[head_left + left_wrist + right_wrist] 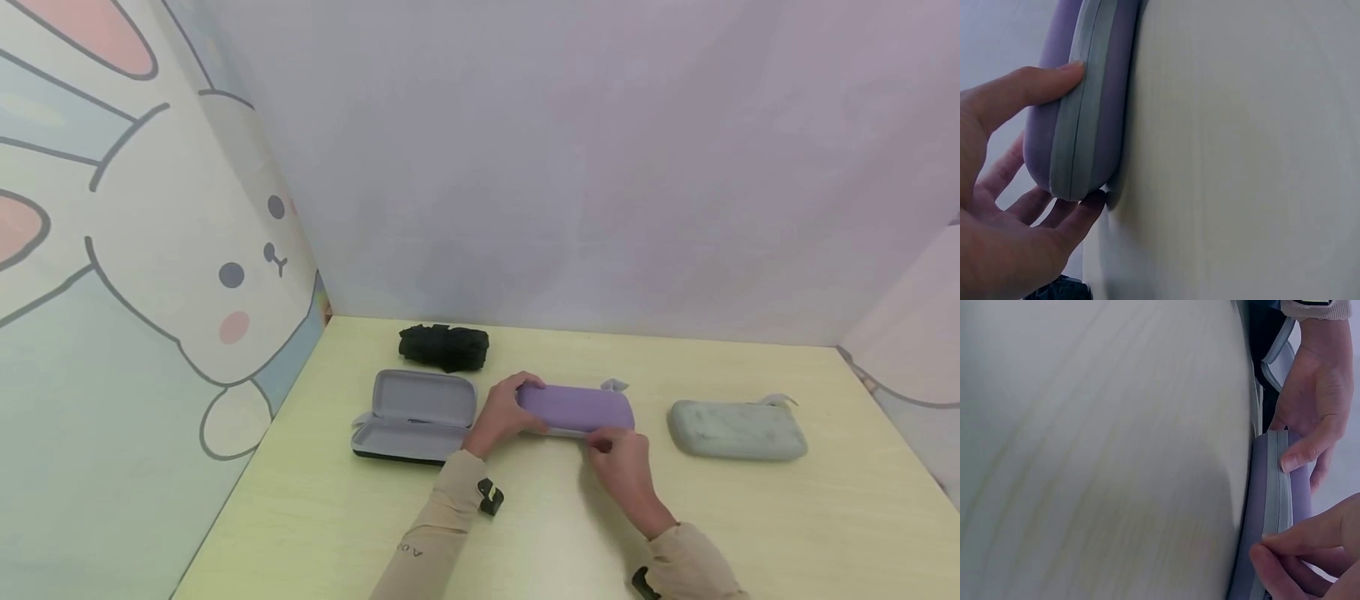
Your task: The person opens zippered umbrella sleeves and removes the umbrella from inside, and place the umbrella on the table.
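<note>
A purple zip-up hard case with a grey zipper band lies flat on the table, lid closed. My left hand grips its left end, thumb on the zipper band and fingers curled round the back and end, as the left wrist view shows. At the case's front edge, toward its right end, my right hand pinches with thumb and forefinger right at the zipper. What sits between those fingertips is hidden in the right wrist view, where the band runs closed between both hands.
Left of my left hand, a grey-lined case lies open. Behind it is a black folded bundle. A pale green marbled case with a strap loop lies closed to the right. A pale curtain hangs behind the yellowish table.
</note>
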The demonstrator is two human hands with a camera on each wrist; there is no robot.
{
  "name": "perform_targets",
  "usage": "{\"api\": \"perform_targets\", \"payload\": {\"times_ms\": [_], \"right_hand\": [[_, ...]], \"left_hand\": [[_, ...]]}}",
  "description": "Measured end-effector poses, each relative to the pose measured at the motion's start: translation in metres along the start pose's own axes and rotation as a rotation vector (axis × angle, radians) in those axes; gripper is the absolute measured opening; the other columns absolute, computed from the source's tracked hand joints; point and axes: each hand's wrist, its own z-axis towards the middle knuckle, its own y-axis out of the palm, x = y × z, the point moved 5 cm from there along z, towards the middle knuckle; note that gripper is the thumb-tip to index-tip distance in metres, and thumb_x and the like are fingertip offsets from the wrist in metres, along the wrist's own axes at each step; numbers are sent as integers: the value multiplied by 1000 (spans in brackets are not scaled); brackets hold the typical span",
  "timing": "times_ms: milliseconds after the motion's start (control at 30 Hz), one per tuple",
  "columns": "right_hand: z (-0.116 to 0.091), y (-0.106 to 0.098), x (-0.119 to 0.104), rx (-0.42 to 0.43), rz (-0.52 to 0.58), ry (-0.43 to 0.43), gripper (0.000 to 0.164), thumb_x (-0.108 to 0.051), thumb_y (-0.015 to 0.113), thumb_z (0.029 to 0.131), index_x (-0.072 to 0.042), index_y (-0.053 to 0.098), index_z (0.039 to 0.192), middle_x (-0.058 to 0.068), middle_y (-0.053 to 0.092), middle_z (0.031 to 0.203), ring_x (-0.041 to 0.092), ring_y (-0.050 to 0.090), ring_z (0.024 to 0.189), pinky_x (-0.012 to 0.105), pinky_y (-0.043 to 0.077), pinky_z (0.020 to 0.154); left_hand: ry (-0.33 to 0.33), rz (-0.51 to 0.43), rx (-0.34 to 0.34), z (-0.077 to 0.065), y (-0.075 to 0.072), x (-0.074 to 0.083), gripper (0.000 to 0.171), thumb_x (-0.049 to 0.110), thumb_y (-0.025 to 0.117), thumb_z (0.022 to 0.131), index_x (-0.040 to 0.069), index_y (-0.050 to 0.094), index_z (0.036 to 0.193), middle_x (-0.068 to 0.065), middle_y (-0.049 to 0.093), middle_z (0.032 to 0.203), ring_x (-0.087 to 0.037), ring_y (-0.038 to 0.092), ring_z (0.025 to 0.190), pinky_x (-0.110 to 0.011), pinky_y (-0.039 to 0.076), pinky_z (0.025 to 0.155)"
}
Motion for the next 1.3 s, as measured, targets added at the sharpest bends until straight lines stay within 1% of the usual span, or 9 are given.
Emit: {"api": "perform_targets", "payload": {"times_ms": [67,200,400,600,767,867,967,1167,1300], "right_hand": [[0,1,-1,2,-11,0,14,12,69,64,-1,73,67,7,67,63,17,62,58,32,50,55],[-3,0,1,6,-8,43,14,11,69,65,-2,73,69,8,68,64,18,64,59,32,51,57],[-1,-1,1,-12,14,57,12,9,66,67,0,73,70,11,67,65,19,63,60,33,50,56],[1,0,-1,-37,6,78,11,8,66,68,1,73,70,9,67,64,18,62,58,31,50,55],[1,1,-5,-38,-3,70,11,9,66,67,1,73,70,10,67,64,18,62,58,31,50,55],[1,4,-7,-40,2,64,12,9,66,66,1,73,71,11,67,66,17,62,59,31,50,56],[2,8,-11,-52,22,63,16,11,65,63,1,74,72,10,68,67,17,62,61,31,50,57],[2,16,-17,-94,56,73,17,12,64,64,3,73,74,10,68,69,17,62,62,30,49,57],[4,21,-21,-82,56,52,17,12,63,62,3,73,72,11,68,66,16,61,59,30,49,56]], "left_hand": [[0,3,1,0,-1,1,59,8,90,55,20,65,108,2,59,120,-18,53,110,-36,43,92],[-1,12,-5,-1,0,1,59,10,90,57,20,65,109,1,59,120,-18,53,110,-36,43,92],[-35,26,14,-2,-2,0,60,12,91,54,24,66,108,3,60,120,-16,53,110,-34,43,92],[-24,44,17,0,-1,-2,60,14,92,54,24,68,108,2,61,120,-16,54,111,-34,43,92],[-15,20,22,0,-1,-2,60,12,92,53,25,68,106,3,61,118,-17,55,109,-34,44,92],[-18,29,19,0,-2,-1,60,13,92,53,26,68,106,2,61,119,-17,55,110,-34,44,92],[-23,46,13,0,-2,-1,59,15,92,54,25,68,107,1,61,120,-17,54,111,-34,43,92],[-13,43,10,0,-1,-1,61,15,92,53,24,69,108,1,61,120,-17,55,109,-34,44,92],[-5,28,16,0,-2,-1,61,15,93,52,24,69,108,2,62,119,-16,56,107,-33,44,91]]}}
